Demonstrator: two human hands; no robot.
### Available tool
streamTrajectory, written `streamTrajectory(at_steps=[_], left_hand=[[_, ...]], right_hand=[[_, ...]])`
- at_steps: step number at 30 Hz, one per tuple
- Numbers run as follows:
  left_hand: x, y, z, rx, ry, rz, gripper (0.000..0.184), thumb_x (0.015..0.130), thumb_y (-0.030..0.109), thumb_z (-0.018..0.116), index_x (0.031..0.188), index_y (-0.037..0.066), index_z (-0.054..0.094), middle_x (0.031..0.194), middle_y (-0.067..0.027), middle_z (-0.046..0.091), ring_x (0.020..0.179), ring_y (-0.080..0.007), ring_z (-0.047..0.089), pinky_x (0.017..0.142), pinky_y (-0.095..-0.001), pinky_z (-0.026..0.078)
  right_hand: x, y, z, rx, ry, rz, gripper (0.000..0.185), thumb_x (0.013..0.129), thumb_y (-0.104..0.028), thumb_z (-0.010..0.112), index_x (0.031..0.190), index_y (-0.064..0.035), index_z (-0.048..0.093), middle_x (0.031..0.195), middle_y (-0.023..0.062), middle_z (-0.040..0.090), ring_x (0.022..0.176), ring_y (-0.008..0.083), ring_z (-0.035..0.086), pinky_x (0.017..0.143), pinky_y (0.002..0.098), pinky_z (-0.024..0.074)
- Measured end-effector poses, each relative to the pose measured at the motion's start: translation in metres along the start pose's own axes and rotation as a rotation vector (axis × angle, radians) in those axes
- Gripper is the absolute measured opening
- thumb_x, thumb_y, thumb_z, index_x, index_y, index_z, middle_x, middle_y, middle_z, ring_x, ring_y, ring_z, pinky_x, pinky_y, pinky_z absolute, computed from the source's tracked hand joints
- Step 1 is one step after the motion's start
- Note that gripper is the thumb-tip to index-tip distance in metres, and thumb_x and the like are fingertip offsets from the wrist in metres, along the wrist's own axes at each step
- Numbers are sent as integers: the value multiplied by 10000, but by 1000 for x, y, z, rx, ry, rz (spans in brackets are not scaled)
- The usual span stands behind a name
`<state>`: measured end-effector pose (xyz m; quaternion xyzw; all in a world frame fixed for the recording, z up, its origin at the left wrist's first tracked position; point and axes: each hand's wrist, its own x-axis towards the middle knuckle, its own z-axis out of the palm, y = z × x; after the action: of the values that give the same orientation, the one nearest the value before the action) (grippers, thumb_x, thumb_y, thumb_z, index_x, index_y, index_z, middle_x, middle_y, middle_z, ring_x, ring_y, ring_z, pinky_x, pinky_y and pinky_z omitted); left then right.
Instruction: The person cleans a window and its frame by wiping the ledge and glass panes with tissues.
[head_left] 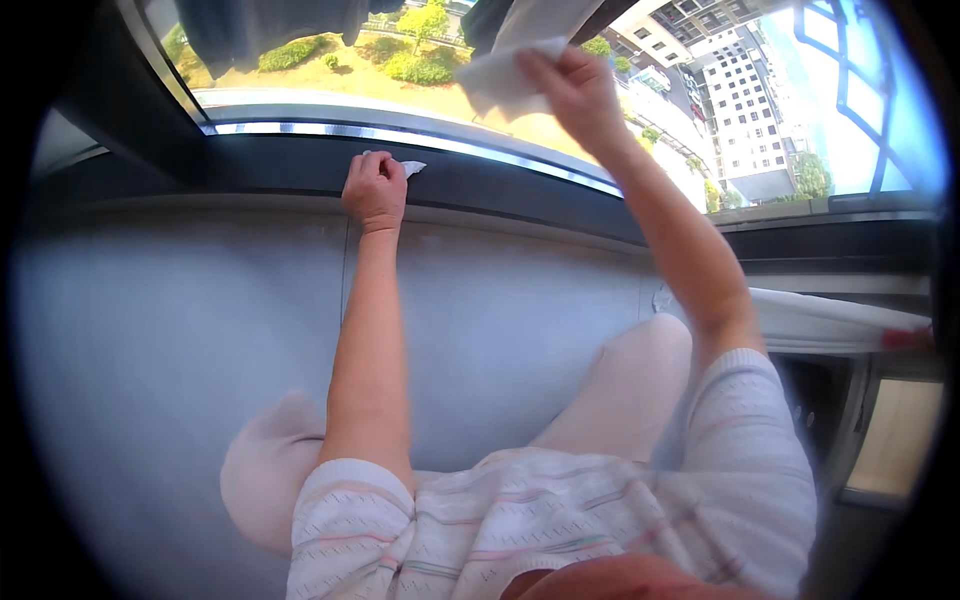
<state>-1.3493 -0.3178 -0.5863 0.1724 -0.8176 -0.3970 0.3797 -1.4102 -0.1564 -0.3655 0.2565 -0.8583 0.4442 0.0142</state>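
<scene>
Low at the window, my left hand (377,190) is closed around a small crumpled white tissue (413,168), whose tip pokes out on the right. That hand rests at the dark window frame (480,190), just below its bright metal track (420,135). Higher up and to the right, my right hand (580,95) pinches a white cloth or tissue (500,80), which hangs out to the left in front of the window view. The cloth is slightly blurred; whether it touches the glass I cannot tell.
Dark clothes (270,35) hang at the upper left. Through the window show bushes and a tall white building (740,110). Grey tiled floor (180,300) lies below the frame, with my knees on either side. A white rail-like object (830,315) stands at the right.
</scene>
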Motion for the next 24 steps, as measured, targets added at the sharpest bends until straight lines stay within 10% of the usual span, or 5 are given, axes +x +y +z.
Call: streamTrajectory(at_steps=[3,5,13,24], left_hand=[[-2,1,-1,7,-44,-47,12,684,128,578,676,136,584,681,-21,546,612,-230,555,520,-327,456],[4,1,-4,11,-54,-65,17,686,131,579,672,135,586,684,-21,547,613,-233,555,521,-330,457],[1,6,-7,-15,-66,-62,36,693,136,583,701,122,615,681,-35,562,612,-221,563,545,-311,456],[2,5,-4,115,-131,13,46,710,155,574,718,128,611,705,-15,554,624,-203,561,547,-316,459]], right_hand=[[39,-126,-80,342,92,-221,296,906,-195,439,1075,38,508,996,199,571,906,272,592,781,399,487],[43,-134,-76,380,176,-235,219,896,-165,469,969,20,563,828,112,622,721,191,628,661,308,532],[-56,108,43,-81,-12,175,274,817,-220,586,711,32,591,571,83,568,558,99,493,544,293,424],[-5,-71,-173,190,221,-190,183,865,-159,526,878,0,614,743,64,623,647,111,598,619,252,506]])
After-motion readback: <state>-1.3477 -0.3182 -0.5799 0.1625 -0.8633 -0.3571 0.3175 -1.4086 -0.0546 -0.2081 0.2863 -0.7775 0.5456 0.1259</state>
